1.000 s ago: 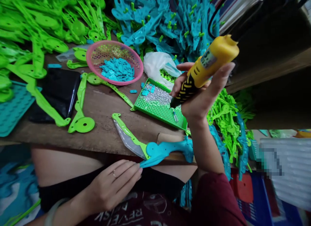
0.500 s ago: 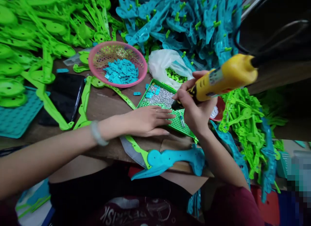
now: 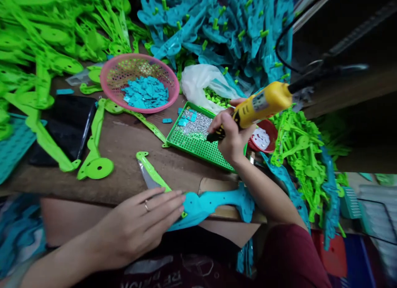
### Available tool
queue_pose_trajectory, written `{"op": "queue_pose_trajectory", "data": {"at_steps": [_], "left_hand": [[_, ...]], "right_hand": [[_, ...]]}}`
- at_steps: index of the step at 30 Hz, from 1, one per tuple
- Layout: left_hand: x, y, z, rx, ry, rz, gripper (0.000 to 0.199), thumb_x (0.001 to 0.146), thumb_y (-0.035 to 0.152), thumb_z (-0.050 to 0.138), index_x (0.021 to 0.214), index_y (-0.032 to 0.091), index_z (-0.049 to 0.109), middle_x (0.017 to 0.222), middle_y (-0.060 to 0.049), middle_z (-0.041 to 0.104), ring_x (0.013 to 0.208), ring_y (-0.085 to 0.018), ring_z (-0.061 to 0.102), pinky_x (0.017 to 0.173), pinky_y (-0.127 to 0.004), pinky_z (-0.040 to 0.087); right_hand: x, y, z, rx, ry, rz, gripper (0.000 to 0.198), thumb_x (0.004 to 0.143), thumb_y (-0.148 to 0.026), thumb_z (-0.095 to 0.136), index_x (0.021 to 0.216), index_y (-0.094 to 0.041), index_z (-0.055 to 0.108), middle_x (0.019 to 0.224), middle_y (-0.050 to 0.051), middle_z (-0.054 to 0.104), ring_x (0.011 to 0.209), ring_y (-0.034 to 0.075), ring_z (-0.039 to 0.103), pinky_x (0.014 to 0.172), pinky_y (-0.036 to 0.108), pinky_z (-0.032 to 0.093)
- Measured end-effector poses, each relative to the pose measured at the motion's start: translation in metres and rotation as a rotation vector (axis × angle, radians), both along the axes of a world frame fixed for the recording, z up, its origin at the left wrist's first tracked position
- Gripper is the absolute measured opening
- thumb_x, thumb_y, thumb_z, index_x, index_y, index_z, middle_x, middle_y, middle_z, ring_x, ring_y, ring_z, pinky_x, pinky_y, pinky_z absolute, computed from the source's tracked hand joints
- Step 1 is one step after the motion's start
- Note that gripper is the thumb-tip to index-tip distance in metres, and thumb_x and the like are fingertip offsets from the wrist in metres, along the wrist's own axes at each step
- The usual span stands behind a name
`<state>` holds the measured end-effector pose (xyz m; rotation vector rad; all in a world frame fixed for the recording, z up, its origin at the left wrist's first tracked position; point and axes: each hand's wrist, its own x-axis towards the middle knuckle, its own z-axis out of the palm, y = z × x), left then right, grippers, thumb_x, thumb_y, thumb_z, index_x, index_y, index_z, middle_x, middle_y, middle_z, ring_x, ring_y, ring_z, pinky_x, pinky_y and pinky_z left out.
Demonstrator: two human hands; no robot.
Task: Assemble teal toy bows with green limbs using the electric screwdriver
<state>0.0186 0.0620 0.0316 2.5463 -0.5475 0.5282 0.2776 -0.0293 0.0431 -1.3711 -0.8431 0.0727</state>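
My right hand (image 3: 233,136) is closed round a yellow electric screwdriver (image 3: 262,104), its black tip pointing left above the green tray (image 3: 198,146) of small silver screws (image 3: 198,123). Fingers stretched flat, my left hand (image 3: 141,220) rests on a blue plastic part (image 3: 214,200) at the table's front edge. Its fingertips cover the place where a lime-green arm with a clear blade-like piece (image 3: 148,176) meets that part. Several small blue tabs (image 3: 192,115) lie among the screws.
Behind the tray are a pink basket (image 3: 107,87) of blue tabs and a white bag (image 3: 198,79) of green pegs. Lime-green parts (image 3: 62,27) and blue parts (image 3: 198,32) are heaped at the back. A red bowl (image 3: 269,135) holds white discs. A cable hangs at the upper right.
My left hand has moved from over the tray down onto the blue part with the green arm. The electric screwdriver stays in my right hand, slightly left and lower in view.
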Motion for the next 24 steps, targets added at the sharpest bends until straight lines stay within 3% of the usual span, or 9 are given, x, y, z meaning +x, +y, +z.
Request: {"op": "queue_pose_trajectory", "data": {"at_steps": [3, 5, 7, 9, 12, 14, 16, 20, 24], "left_hand": [[0.042, 0.003, -0.007, -0.006, -0.028, 0.086, 0.038, 0.101, 0.026, 0.045, 0.133, 0.013, 0.059, 0.142, -0.009, 0.060, 0.136, -0.023, 0.051, 0.113, -0.040, 0.042], [0.085, 0.009, -0.014, 0.062, -0.019, 0.029, 0.044, 0.103, 0.042, 0.042, 0.133, 0.014, 0.060, 0.141, -0.010, 0.060, 0.135, -0.025, 0.052, 0.113, -0.042, 0.042], [0.121, 0.015, -0.021, 0.142, 0.019, 0.004, 0.051, 0.103, 0.049, 0.040, 0.128, 0.012, 0.063, 0.132, -0.011, 0.067, 0.130, -0.026, 0.057, 0.114, -0.045, 0.039], [0.136, 0.020, -0.025, 0.223, 0.035, 0.056, 0.055, 0.102, 0.052, 0.043, 0.121, 0.006, 0.067, 0.120, -0.016, 0.072, 0.125, -0.030, 0.060, 0.115, -0.050, 0.036], [0.114, 0.025, -0.023, 0.286, 0.002, 0.181, 0.045, 0.101, 0.038, 0.048, 0.117, 0.001, 0.068, 0.118, -0.023, 0.071, 0.128, -0.036, 0.057, 0.114, -0.057, 0.035], [0.079, 0.026, -0.019, 0.263, -0.040, 0.214, 0.036, 0.099, 0.019, 0.043, 0.123, 0.003, 0.065, 0.127, -0.022, 0.066, 0.129, -0.035, 0.056, 0.113, -0.056, 0.038], [0.041, 0.021, -0.016, 0.194, -0.086, 0.190, 0.041, 0.096, 0.009, 0.037, 0.128, 0.006, 0.062, 0.134, -0.019, 0.063, 0.129, -0.032, 0.056, 0.112, -0.053, 0.040], [-0.009, -0.004, -0.022, 0.088, -0.078, 0.020, 0.042, 0.098, 0.012, 0.034, 0.130, 0.011, 0.062, 0.141, -0.012, 0.059, 0.135, -0.029, 0.049, 0.119, -0.048, 0.030], [-0.016, -0.029, -0.037, 0.136, -0.073, -0.024, 0.040, 0.100, 0.019, 0.036, 0.131, 0.014, 0.061, 0.146, -0.010, 0.055, 0.138, -0.030, 0.046, 0.120, -0.051, 0.028]], "right_hand": [[-0.003, 0.010, -0.002, -0.044, -0.004, -0.019, 0.040, 0.086, -0.058, 0.061, 0.111, -0.030, 0.046, 0.063, -0.008, 0.047, 0.045, 0.012, 0.052, 0.049, 0.030, 0.051], [-0.004, 0.012, 0.000, -0.071, -0.013, -0.065, 0.043, 0.086, -0.060, 0.059, 0.112, -0.030, 0.046, 0.063, -0.008, 0.046, 0.044, 0.012, 0.050, 0.048, 0.030, 0.050], [-0.003, 0.013, 0.002, -0.080, -0.021, -0.098, 0.043, 0.086, -0.060, 0.057, 0.114, -0.030, 0.046, 0.061, -0.008, 0.044, 0.044, 0.012, 0.048, 0.047, 0.029, 0.048], [-0.002, 0.013, 0.000, -0.058, -0.017, -0.094, 0.041, 0.087, -0.057, 0.057, 0.116, -0.030, 0.045, 0.060, -0.009, 0.042, 0.043, 0.012, 0.047, 0.046, 0.029, 0.046], [-0.002, 0.013, -0.009, -0.057, 0.001, -0.076, 0.044, 0.086, -0.056, 0.056, 0.120, -0.031, 0.042, 0.060, -0.009, 0.041, 0.044, 0.013, 0.049, 0.047, 0.030, 0.047], [-0.001, 0.014, -0.018, -0.086, 0.008, -0.086, 0.048, 0.086, -0.058, 0.054, 0.123, -0.031, 0.040, 0.060, -0.009, 0.041, 0.044, 0.013, 0.049, 0.048, 0.030, 0.048], [0.000, 0.016, -0.025, -0.084, 0.016, -0.086, 0.046, 0.086, -0.058, 0.054, 0.121, -0.030, 0.040, 0.060, -0.009, 0.040, 0.043, 0.012, 0.046, 0.047, 0.030, 0.047], [0.002, 0.018, -0.029, -0.002, 0.029, -0.049, 0.034, 0.086, -0.050, 0.059, 0.108, -0.030, 0.042, 0.060, -0.010, 0.041, 0.042, 0.011, 0.046, 0.045, 0.028, 0.045], [0.003, 0.018, -0.026, 0.017, 0.033, -0.038, 0.029, 0.086, -0.045, 0.062, 0.102, -0.029, 0.043, 0.058, -0.010, 0.043, 0.042, 0.011, 0.048, 0.044, 0.026, 0.045]]}}
